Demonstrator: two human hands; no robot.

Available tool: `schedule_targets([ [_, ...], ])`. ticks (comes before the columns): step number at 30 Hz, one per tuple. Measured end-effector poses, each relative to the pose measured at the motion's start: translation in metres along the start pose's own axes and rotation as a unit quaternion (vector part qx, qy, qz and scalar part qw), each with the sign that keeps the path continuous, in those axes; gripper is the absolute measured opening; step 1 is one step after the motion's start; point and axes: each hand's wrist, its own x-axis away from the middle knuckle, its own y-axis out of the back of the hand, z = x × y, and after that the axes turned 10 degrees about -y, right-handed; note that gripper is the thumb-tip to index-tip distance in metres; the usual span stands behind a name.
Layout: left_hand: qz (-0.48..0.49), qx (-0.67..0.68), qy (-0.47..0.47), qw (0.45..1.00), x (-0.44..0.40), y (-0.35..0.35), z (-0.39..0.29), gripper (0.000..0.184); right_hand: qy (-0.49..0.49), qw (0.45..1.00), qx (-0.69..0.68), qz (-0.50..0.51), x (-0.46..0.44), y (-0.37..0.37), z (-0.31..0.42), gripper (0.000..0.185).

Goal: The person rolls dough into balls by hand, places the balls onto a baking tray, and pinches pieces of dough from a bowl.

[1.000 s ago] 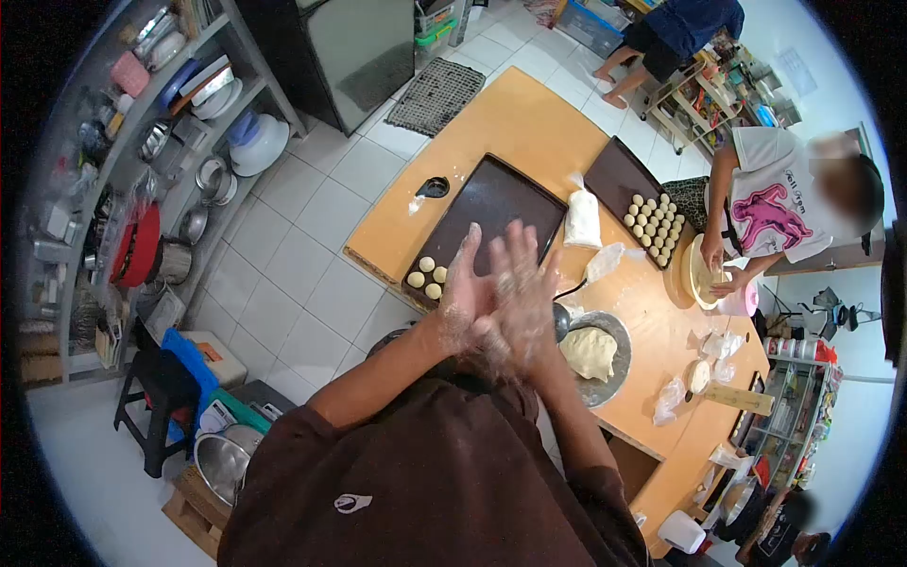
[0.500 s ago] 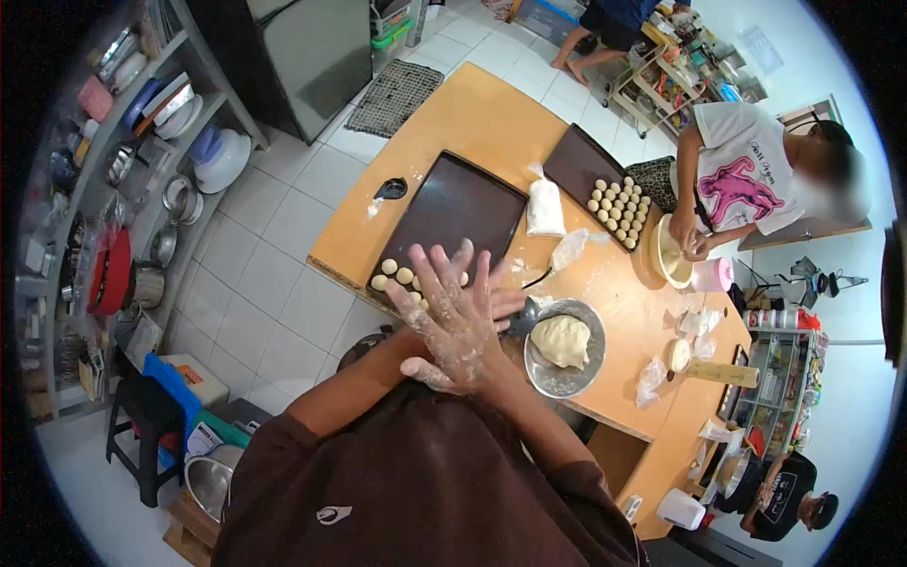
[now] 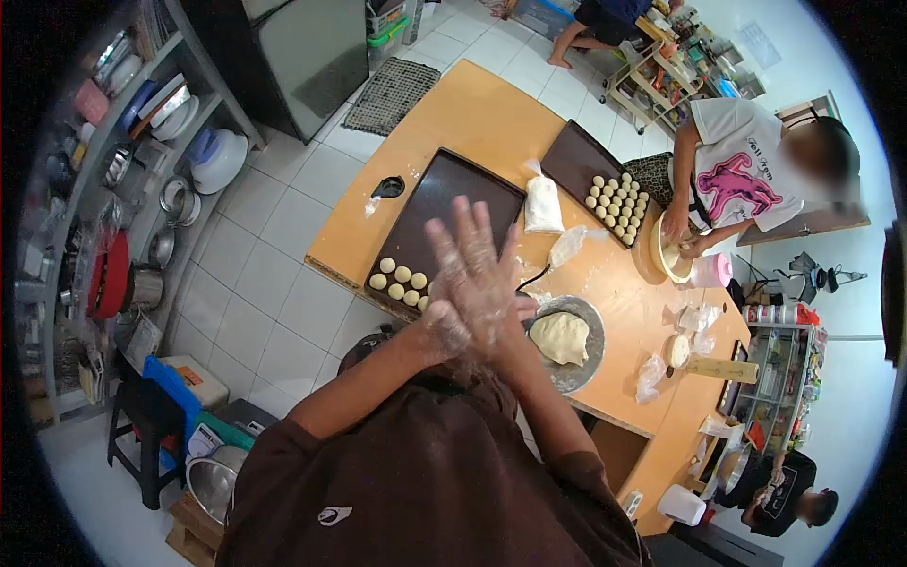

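My right hand (image 3: 484,288), dusted with flour, lies over my left hand, with its fingers stretched out and slightly blurred. Beneath it, my left hand (image 3: 442,331) is crossed palm to palm, and a few straight fingertips stick out on the right. Whether anything lies between the palms is hidden. Just beyond the hands is a dark baking tray (image 3: 458,194) with several pale dough balls (image 3: 403,274) at its near left corner. To the right, a large lump of dough (image 3: 559,338) sits in a metal bowl (image 3: 576,380).
A bag of white powder (image 3: 542,203) and a clear plastic bag (image 3: 567,246) lie past the bowl. Another tray (image 3: 576,161) holds rows of dough balls. Across the table a person (image 3: 746,170) reaches into a yellow bowl (image 3: 658,248). Shelves (image 3: 222,113) stand at left.
My hands have shifted against each other: the right hand's fingers have swung upright and closer together, and the left is more covered. The person opposite has lowered their hands into the bowl.
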Motion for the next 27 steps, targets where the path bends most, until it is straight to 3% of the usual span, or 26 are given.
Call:
schedule_targets([
  [3, -0.005, 0.165, 0.025, 0.986, -0.006, 0.008, -0.025, 0.098, -0.018, 1.000, -0.012, -0.011, 0.014, 0.001, -0.011, 0.074],
  [4, 0.007, 0.185, 0.012, 0.983, -0.013, 0.017, -0.020, 0.097, 0.019, 1.000, 0.011, 0.011, 0.021, 0.000, -0.005, 0.074],
  [7, 0.044, 0.103, 0.082, 0.990, -0.020, 0.038, 0.003, 0.099, 0.102, 0.988, 0.060, 0.097, 0.024, 0.001, 0.022, 0.074],
  [8, 0.073, 0.087, 0.104, 0.988, -0.022, 0.048, 0.016, 0.099, 0.117, 0.991, 0.021, 0.067, 0.016, 0.001, 0.018, 0.072],
  [10, 0.077, -0.015, 0.023, 0.997, -0.013, 0.059, 0.042, 0.097, 0.038, 0.998, 0.048, 0.024, 0.003, 0.006, 0.003, 0.074],
  [12, 0.035, 0.057, 0.051, 0.996, -0.006, 0.023, 0.001, 0.092, -0.023, 0.998, 0.041, -0.035, -0.004, 0.014, -0.014, 0.069],
  [15, 0.000, 0.184, 0.045, 0.982, 0.001, 0.003, -0.032, 0.090, 0.000, 0.998, 0.059, 0.005, 0.017, 0.005, -0.021, 0.069],
  [16, 0.010, 0.150, 0.056, 0.987, -0.002, 0.007, -0.026, 0.091, 0.032, 0.999, 0.013, 0.024, 0.024, -0.003, -0.014, 0.076],
  [19, 0.040, 0.045, 0.087, 0.994, -0.019, 0.035, 0.005, 0.093, 0.105, 0.991, 0.046, 0.075, 0.021, 0.003, 0.021, 0.077],
  [23, -0.028, 0.040, 0.060, 0.997, -0.004, 0.007, -0.006, 0.086, -0.105, 0.994, -0.031, -0.030, 0.003, 0.004, 0.003, 0.078],
  [24, -0.050, 0.044, 0.054, 0.996, -0.003, 0.002, -0.010, 0.084, -0.054, 0.998, 0.020, -0.031, 0.004, 0.008, -0.021, 0.079],
  [27, 0.047, 0.136, -0.013, 0.989, -0.014, 0.011, -0.015, 0.081, 0.009, 0.998, 0.055, 0.042, 0.029, 0.002, -0.018, 0.074],
])
